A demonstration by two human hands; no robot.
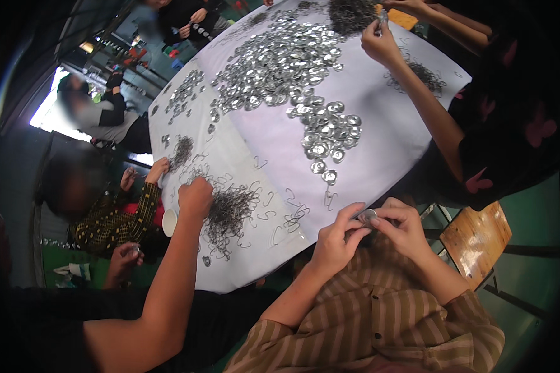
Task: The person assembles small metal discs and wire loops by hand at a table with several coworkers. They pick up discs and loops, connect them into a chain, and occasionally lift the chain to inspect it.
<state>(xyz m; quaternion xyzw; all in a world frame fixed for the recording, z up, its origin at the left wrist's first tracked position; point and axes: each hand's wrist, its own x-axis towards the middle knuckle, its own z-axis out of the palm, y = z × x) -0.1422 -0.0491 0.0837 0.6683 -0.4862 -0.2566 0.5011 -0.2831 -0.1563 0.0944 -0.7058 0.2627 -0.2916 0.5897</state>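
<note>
Close to my chest, just off the table's near edge, both my hands meet around a small round silver metal disc [368, 215]. My left hand [338, 240] pinches it between thumb and fingertips. From the other side the thumb and fingers of my right hand [402, 227] are closed on the same disc. Whether a wire hook is also between my fingers I cannot make out. Beyond my hands, several loose wire hooks [296, 217] lie on the white-covered table [264, 252]. A trail of silver discs [330, 133] runs out from a large heap [280, 62].
A co-worker's hand [195, 199] reaches over a dark pile of wire hooks [230, 214] on my left, near a white cup [169, 222]. Another co-worker's hand [379, 42] is raised at the far right. A wooden stool [477, 241] stands at my right.
</note>
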